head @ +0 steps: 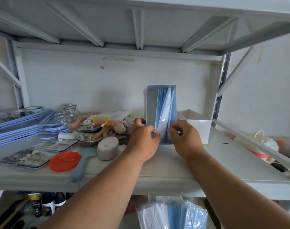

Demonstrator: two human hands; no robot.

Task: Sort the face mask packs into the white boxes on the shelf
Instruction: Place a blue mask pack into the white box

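A white box (150, 104) lies on the shelf board (223, 162) with its open face toward me, and several blue face mask packs (164, 111) stand on edge inside it. My left hand (145, 139) grips the box's near left corner, its thumb and fingers pinching the front edge of the packs. My right hand (184, 138) has curled fingers that pinch the near edge of the rightmost pack. A second, empty white box (198, 128) sits just right of the first. More mask packs (174, 214) lie on the shelf below.
Clutter fills the shelf's left half: blue hangers (25, 124), glass jars (69, 113), metal lids (88, 138), a grey tape roll (107, 147), an orange lid (65, 161), plastic trays (28, 157). Bottles (46, 204) stand on the lower shelf. A diagonal shelf brace (256, 146) crosses at right.
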